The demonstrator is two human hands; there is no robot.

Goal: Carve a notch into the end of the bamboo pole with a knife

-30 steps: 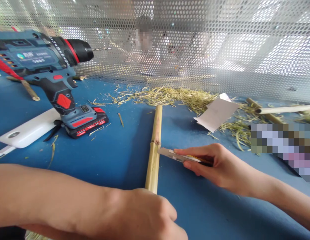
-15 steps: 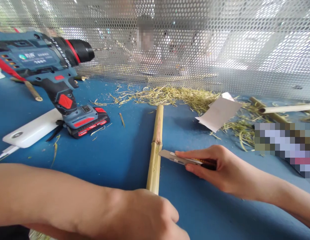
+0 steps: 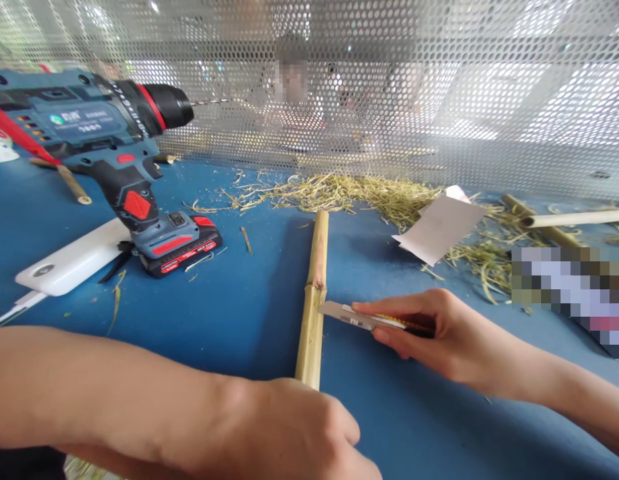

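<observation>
A pale yellow-green bamboo stick [image 3: 312, 333] with one node points away from me above the blue tabletop. My left hand [image 3: 294, 427] is closed around its near end, hiding that end; the fingertips are out of sight. From the right, my right hand [image 3: 429, 333] grips a utility knife [image 3: 376, 320] between thumb and fingers. The knife's blade is extended, and its tip meets the right side of the bamboo just below the node, where the surface looks scraped.
At the left a cordless drill [image 3: 134, 160] stands on its battery beside a white power bank [image 3: 69, 260]. Bamboo shavings [image 3: 349, 190] lie along the perforated metal screen [image 3: 369, 87]. Folded paper [image 3: 442, 227] and a pale tube [image 3: 579, 217] are at the right.
Almost nothing differs. The whole view has shifted slightly, and the knife tip stays at the same spot below the node. Both hands keep their hold.
</observation>
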